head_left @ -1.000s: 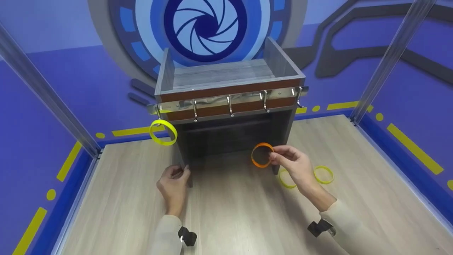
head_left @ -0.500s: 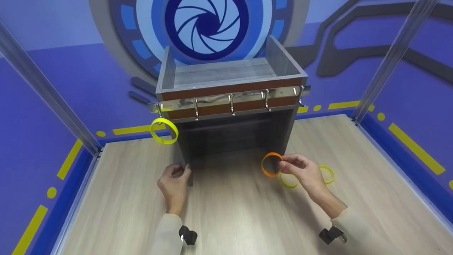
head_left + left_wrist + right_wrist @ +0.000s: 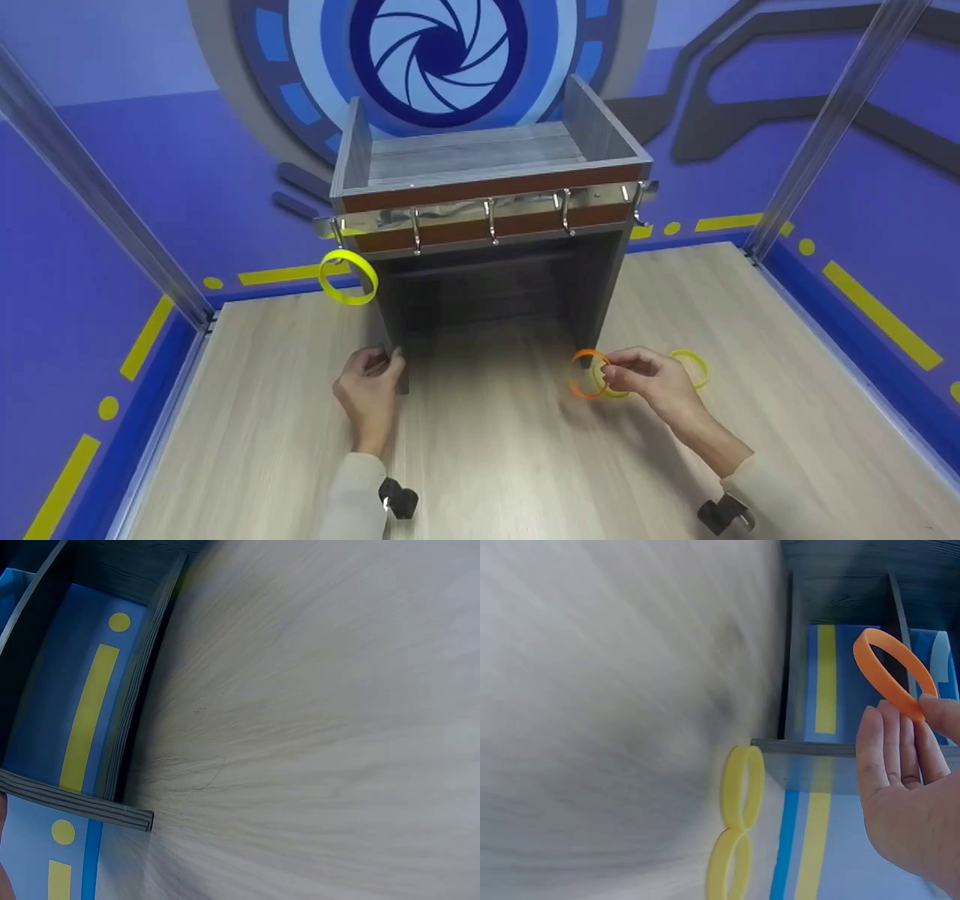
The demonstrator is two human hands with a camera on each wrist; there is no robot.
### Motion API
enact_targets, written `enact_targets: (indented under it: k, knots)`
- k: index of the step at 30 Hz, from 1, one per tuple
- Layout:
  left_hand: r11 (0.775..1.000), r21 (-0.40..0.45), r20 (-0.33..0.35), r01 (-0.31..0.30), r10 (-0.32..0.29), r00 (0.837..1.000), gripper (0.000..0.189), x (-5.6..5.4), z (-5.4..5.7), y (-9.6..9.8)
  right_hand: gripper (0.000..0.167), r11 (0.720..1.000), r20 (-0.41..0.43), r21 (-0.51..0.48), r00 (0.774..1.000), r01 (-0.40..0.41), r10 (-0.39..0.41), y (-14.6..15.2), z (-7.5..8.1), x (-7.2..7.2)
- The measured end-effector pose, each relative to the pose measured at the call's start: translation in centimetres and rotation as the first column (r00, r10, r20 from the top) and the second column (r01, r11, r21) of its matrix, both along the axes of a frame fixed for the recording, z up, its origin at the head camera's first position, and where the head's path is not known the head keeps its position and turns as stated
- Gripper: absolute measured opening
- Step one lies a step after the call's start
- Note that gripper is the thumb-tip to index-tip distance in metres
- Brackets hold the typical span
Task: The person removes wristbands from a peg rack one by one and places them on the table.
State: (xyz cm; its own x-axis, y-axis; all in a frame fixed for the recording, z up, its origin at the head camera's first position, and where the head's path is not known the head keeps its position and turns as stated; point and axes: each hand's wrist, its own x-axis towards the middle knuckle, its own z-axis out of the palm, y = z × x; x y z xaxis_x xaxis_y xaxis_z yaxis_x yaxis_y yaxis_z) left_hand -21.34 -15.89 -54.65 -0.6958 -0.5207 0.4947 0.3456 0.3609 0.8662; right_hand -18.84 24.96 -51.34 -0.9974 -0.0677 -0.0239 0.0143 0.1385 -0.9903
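A bare right hand (image 3: 656,386) pinches an orange wristband (image 3: 877,676) between thumb and fingers, low by the right side panel of a grey wooden rack (image 3: 491,184). Two yellow wristbands (image 3: 730,787) lie on the tabletop behind and beside this hand, partly covered by it in the head view. The left hand (image 3: 369,386) grips the lower front edge of the rack's left panel; only slivers of its fingers show in the left wrist view. Another yellow wristband (image 3: 351,301) hangs from the leftmost hook of the metal hook rail (image 3: 450,216).
The remaining hooks (image 3: 491,225) along the rail carry nothing. An open tray with grey walls forms the rack's top. Purple and blue printed walls (image 3: 832,247) with metal corner posts (image 3: 814,120) enclose the pale wood tabletop (image 3: 487,465).
My right hand has moved down and slightly right with the orange wristband, from below the rail toward the tabletop wristbands. My left hand has stayed at the left panel.
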Motion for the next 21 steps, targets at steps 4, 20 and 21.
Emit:
enact_targets:
  k: [4, 20, 21]
  knots:
    - [1.0, 0.008, 0.001, 0.007, -0.007, 1.0, 0.014, 0.0, 0.0, 0.0, 0.034, 0.999, 0.018, -0.012, 0.999, -0.045, 0.046, 0.6, -0.6, 0.3]
    - [1.0, 0.015, 0.003, 0.006, -0.006, 1.0, 0.014, 0.0, -0.1, -0.1, 0.034, 0.99, 0.013, 0.022, 0.99, -0.138, 0.137, 3.6, -3.6, 0.7]
    - [1.0, 0.013, 0.005, 0.005, -0.005, 1.0, 0.014, 0.1, -0.1, -0.1, 0.034, 0.99, 0.017, 0.032, 0.99, -0.139, 0.138, 3.8, -3.7, 0.7]
